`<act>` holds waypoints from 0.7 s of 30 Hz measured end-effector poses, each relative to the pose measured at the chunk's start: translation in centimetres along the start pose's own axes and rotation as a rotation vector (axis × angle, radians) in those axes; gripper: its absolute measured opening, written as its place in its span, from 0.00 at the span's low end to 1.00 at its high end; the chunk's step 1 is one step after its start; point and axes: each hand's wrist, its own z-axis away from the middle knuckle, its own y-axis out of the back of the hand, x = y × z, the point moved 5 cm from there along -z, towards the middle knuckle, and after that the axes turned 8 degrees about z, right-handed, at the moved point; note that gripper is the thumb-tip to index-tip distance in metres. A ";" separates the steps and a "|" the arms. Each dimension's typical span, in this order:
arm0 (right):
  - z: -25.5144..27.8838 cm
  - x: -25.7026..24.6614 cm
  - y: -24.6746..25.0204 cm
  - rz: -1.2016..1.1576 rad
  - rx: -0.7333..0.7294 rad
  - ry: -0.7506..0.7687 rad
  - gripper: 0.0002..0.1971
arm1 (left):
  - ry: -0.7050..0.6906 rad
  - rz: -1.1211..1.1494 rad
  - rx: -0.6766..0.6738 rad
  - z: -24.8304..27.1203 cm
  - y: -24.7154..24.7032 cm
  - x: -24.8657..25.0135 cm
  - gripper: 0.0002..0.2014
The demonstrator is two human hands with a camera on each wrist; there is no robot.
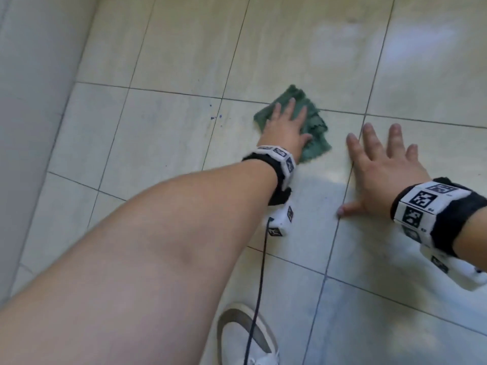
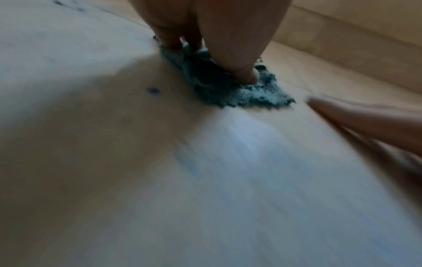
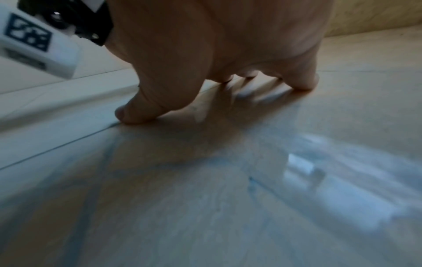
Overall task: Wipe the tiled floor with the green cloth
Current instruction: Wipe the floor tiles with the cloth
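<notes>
A crumpled green cloth (image 1: 311,117) lies on the pale tiled floor (image 1: 168,133), across a grout line. My left hand (image 1: 286,127) lies flat on top of it with straight, spread fingers pressing it down. In the left wrist view the green cloth (image 2: 228,86) bunches under my left hand (image 2: 217,50). My right hand (image 1: 384,164) rests on the bare tile just right of the cloth, fingers spread and holding nothing. The right wrist view shows my right hand (image 3: 217,77) propped on its fingertips and thumb on the floor (image 3: 205,198).
Small blue specks (image 1: 214,117) mark the floor left of the cloth; one blue spot (image 2: 153,91) shows near it in the left wrist view. A pale wall (image 1: 29,101) runs along the left. My white shoe (image 1: 242,338) stands below, with a dark cable (image 1: 261,280) hanging from the left wrist.
</notes>
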 end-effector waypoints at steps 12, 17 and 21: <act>0.0 -0.3 0.5 -0.011 -0.038 0.022 0.80 | 0.413 0.098 0.186 2.2 3.2 -12.8 0.31; 0.0 -0.5 0.9 -0.012 -0.052 0.027 0.80 | 0.149 0.076 0.090 4.3 -0.4 -6.2 0.32; -0.1 -0.7 0.8 0.004 -0.061 0.024 0.81 | 0.044 0.032 0.055 3.9 -0.7 -6.0 0.31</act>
